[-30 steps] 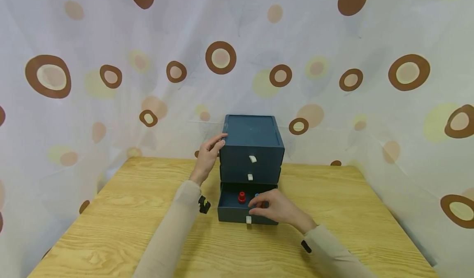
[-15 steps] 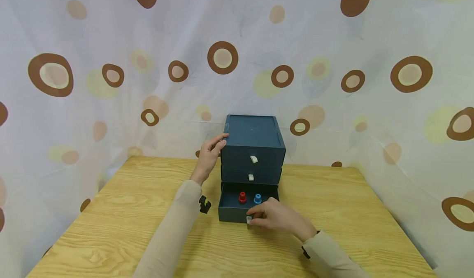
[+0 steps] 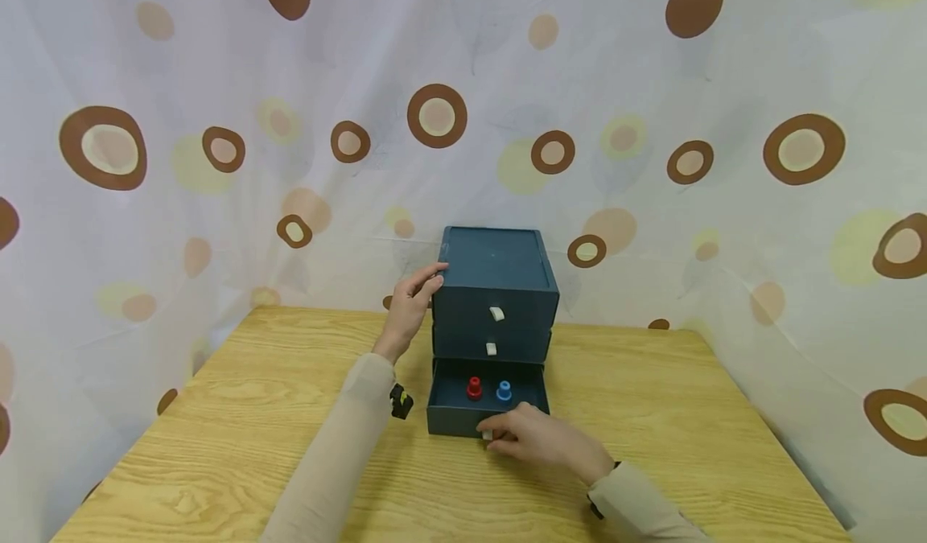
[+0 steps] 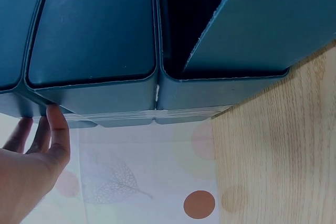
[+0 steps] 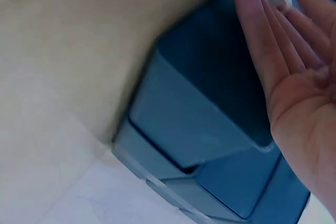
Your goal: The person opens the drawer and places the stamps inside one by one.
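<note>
A dark blue drawer cabinet point(image 3: 496, 257) stands on the wooden table, its bottom drawer point(image 3: 452, 422) pulled out. Inside that drawer a small red stepped, knob-like piece point(image 3: 474, 388) stands upright beside a similar blue piece point(image 3: 504, 391). My left hand point(image 3: 409, 310) rests its fingertips against the cabinet's upper left side; the left wrist view shows the fingers point(image 4: 59, 135) reaching along that side. At the drawer front is my right hand point(image 3: 539, 442), with its fingers nearly straight around the white pull tab point(image 3: 488, 435). The right wrist view shows the tab between spread digits, with no clear pinch.
Two upper drawers are shut, each with a white tab point(image 3: 496, 314). Wooden table point(image 3: 217, 430) surrounds the cabinet. A patterned curtain point(image 3: 290, 60) hangs behind and along both sides.
My right hand has moved down from over the drawer to the tab on its front, uncovering the blue piece. The left hand stays on the cabinet's side.
</note>
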`<action>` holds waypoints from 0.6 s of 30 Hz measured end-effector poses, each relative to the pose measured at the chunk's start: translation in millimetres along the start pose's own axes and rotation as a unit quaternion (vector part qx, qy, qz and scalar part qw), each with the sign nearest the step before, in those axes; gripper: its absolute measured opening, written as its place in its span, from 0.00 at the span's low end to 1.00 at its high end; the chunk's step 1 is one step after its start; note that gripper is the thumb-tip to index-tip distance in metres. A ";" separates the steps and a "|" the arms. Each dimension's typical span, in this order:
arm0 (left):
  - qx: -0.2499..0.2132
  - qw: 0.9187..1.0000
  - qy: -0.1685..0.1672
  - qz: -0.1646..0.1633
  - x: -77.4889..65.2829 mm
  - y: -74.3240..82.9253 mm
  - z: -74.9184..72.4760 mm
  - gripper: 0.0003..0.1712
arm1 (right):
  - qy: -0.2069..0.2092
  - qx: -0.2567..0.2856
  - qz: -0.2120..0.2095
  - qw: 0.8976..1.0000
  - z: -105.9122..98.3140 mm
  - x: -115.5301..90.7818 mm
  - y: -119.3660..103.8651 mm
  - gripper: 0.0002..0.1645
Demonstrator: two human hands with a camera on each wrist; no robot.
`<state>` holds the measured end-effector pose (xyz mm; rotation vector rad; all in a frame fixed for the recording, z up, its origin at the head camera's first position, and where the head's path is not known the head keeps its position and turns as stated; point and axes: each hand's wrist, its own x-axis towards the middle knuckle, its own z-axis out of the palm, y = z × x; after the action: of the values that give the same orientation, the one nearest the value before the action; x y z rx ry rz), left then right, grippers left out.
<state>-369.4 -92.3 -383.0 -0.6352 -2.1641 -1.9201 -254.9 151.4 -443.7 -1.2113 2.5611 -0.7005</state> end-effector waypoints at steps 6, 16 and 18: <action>0.001 1.000 -0.005 -0.004 -9.2 19.2 0.5 0.25 | 0.048 -0.014 0.010 0.999 4.7 0.5 1.2 0.14; -0.002 1.000 0.008 0.007 -1.1 -0.5 0.8 0.24 | 0.068 -0.020 0.026 0.997 5.9 5.0 4.5 0.14; -0.004 1.000 0.010 0.008 -1.5 -0.6 1.1 0.23 | 0.073 -0.023 0.028 0.997 6.3 6.3 5.8 0.14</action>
<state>-368.2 -91.6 -384.3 -0.6286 -2.1350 -1.9192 -260.4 147.7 -452.1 -1.1368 2.7327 -0.7468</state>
